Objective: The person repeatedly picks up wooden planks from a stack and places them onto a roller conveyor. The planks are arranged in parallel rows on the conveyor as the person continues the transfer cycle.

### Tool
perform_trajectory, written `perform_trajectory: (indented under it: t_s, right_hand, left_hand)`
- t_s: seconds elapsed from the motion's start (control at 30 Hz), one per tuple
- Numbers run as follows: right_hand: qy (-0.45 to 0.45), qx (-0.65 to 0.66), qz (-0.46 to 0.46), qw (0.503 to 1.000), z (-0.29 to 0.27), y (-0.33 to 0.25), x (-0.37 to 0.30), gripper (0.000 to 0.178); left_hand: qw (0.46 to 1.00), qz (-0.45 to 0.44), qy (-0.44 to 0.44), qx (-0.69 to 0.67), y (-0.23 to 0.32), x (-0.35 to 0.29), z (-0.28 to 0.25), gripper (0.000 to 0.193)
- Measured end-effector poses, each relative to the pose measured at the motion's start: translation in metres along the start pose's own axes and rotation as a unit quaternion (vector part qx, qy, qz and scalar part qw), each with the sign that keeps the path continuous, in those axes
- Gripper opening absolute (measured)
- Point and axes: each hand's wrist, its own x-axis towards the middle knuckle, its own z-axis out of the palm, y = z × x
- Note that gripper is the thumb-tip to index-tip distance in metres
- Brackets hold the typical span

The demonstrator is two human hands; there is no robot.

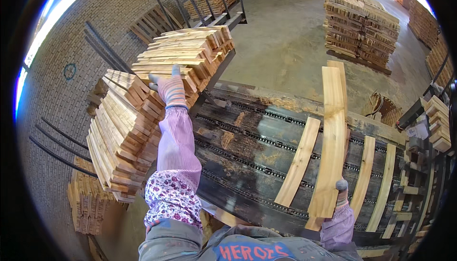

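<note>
1. The left hand [170, 90], in a striped knit glove, is reaching far forward and resting against the upper board stack [183, 47]; its grip is spread, thumb and fingers standing apart.
2. Down on the right, the right hand [342, 197] is pinching the near right edge of the overlapping planks [332, 132], thumb on top; its other fingers are mostly hidden, seemingly tucking underneath.
3. Those planks are lying lengthwise above the chain conveyor [235, 139], one partly covering another.
4. A loose plank [300, 162] is slanting to their left across the chains, and two narrow planks [364, 170] are lying to their right.
5. The lower board stack [121, 132] is leaning beside the left forearm, with black rods [104, 47] rising behind.
6. Beyond, a tall wood pile [359, 28] is standing on the concrete floor [281, 32].
</note>
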Motion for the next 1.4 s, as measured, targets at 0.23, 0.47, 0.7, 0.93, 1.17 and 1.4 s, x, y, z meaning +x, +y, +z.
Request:
perform_trajectory:
  t_s: [0.23, 0.47, 0.7, 0.93, 1.17, 1.4]
  right_hand:
    - [-0.037, -0.072, -0.012, 0.997, -0.107, -0.030, -0.025, 0.089]
    - [0.060, -0.240, -0.010, 0.969, -0.031, -0.044, 0.003, 0.110]
    - [-0.028, -0.430, -0.140, 0.891, 0.108, -0.059, 0.099, 0.112]
    - [-0.185, -0.619, -0.397, 0.652, 0.314, -0.057, 0.277, 0.093]
    - [-0.122, -0.815, -0.439, 0.358, 0.465, 0.004, 0.455, 0.075]
    - [-0.083, -0.914, -0.348, 0.193, 0.475, 0.023, 0.501, 0.071]
  left_hand:
    - [0.935, -0.091, -0.085, -0.333, -0.010, 0.016, 0.035, 0.113]
    - [0.957, -0.203, -0.058, -0.198, 0.017, 0.006, 0.017, 0.117]
    - [0.910, 0.399, 0.050, -0.105, 0.034, -0.107, 0.015, 0.065]
    - [0.862, 0.081, -0.240, -0.439, -0.008, -0.082, 0.051, 0.056]
    - [0.843, 0.209, -0.457, -0.193, -0.122, -0.193, 0.062, 0.049]
    - [0.738, 0.234, -0.600, 0.202, -0.202, -0.285, 0.028, 0.089]
